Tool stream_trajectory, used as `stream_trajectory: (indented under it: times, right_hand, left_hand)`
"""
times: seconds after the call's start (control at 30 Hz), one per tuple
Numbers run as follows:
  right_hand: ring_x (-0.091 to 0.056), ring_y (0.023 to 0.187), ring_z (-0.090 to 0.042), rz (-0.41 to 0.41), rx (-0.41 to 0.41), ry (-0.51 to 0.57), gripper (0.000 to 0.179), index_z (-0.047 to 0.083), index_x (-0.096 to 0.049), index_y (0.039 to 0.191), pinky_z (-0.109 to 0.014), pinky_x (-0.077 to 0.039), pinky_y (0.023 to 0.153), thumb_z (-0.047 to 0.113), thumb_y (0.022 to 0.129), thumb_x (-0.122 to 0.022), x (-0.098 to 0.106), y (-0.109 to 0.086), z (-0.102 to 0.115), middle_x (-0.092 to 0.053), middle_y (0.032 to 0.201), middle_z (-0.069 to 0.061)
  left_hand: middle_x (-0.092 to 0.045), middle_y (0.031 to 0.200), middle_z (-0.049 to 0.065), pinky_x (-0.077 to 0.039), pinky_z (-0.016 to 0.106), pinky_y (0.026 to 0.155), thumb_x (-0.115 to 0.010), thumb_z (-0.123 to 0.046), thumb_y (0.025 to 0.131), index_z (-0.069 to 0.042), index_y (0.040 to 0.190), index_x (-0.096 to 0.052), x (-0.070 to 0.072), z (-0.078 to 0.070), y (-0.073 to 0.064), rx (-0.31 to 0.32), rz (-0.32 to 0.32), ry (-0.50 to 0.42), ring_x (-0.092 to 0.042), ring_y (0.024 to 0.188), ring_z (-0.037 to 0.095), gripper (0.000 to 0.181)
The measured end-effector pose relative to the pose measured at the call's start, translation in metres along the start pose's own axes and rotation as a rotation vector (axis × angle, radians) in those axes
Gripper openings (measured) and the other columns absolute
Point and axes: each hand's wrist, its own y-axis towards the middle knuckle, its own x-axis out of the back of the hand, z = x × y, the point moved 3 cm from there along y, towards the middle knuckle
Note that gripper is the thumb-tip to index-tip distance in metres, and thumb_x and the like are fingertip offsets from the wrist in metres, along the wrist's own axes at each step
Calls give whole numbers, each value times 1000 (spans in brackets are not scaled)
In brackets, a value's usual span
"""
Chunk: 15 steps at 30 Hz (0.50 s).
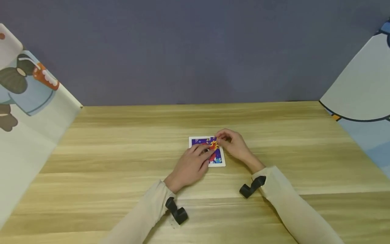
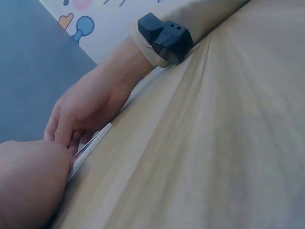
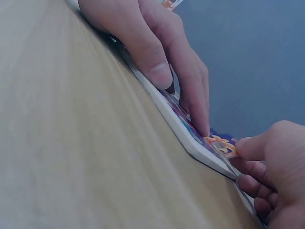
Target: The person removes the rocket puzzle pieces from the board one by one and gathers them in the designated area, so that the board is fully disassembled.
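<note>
A small picture puzzle [image 1: 217, 159] with a white frame lies flat on the table. Its picture is purple with red and yellow parts. My left hand [image 1: 190, 166] lies over the left part of the puzzle, its fingers extended and fingertips pressing on the picture. At the far right corner my right hand [image 1: 234, 145] pinches a purple and orange puzzle piece [image 3: 224, 144] between thumb and fingers. In the right wrist view that piece is tilted up over the frame [image 3: 198, 150], close to a left fingertip. Much of the picture is hidden under the left hand.
The wooden table [image 1: 122, 142] spreads out around the puzzle. A dark grey panel [image 1: 195, 54] rises behind its back edge. Panels with cartoon prints stand at the left [image 1: 33, 88] and right [image 1: 359, 81]. Black wrist cameras sit on both cuffs.
</note>
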Motion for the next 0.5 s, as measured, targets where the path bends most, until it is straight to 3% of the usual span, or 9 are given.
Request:
stream_trajectory:
  times: [0.5]
  right_hand:
    - [-58, 76, -15, -12, -18, 14, 12, 1, -66, 101, -23, -48, 68, 6, 91, -60, 2, 0, -1, -67, 88, -13]
  left_hand:
    - [-54, 136, 4, -38, 39, 108, -47, -22, 95, -15, 134, -56, 0, -2, 3, 26, 12, -22, -48, 126, 23, 40]
